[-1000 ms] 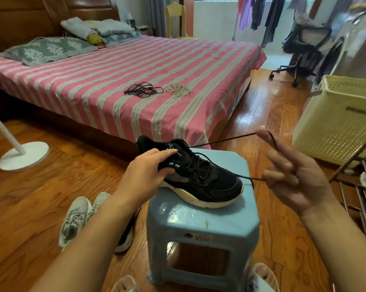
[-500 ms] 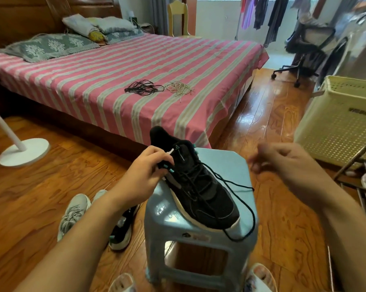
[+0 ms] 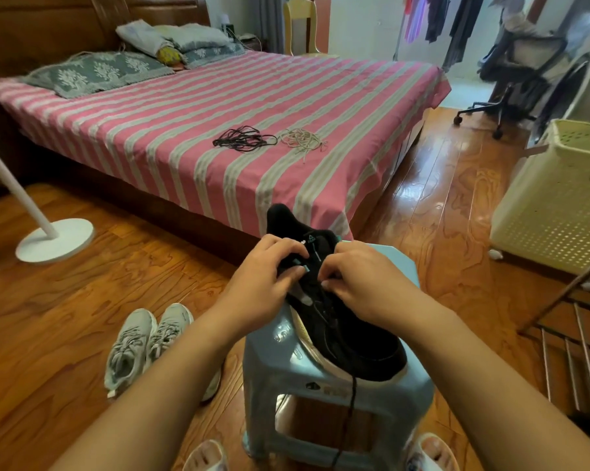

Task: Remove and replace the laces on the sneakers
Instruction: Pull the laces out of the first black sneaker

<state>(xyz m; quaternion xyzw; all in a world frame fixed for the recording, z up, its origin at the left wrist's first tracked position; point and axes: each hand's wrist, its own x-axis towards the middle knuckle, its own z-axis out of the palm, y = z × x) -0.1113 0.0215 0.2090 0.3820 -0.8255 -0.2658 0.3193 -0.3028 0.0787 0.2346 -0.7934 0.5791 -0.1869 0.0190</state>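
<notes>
A black sneaker (image 3: 351, 338) with a pale sole lies on a light blue plastic stool (image 3: 324, 396), toe toward me. My left hand (image 3: 263, 273) grips the sneaker's left side near the tongue. My right hand (image 3: 361, 277) has its fingers curled into the lacing, pinching the black lace. A loose end of that black lace (image 3: 349, 413) hangs down over the stool's front. On the striped bed lie a bundle of black laces (image 3: 241, 140) and a bundle of beige laces (image 3: 302, 141).
A pair of grey-white sneakers (image 3: 147, 341) stands on the wooden floor left of the stool. A white fan base (image 3: 54, 240) is at the left, a cream laundry basket (image 3: 558, 198) and a metal rack (image 3: 572, 345) at the right. Slippered feet show at the bottom.
My right hand let the long lace go slack and came back onto the sneaker's lacing. The sneaker turned so its toe points toward me, and the lace end now dangles over the stool.
</notes>
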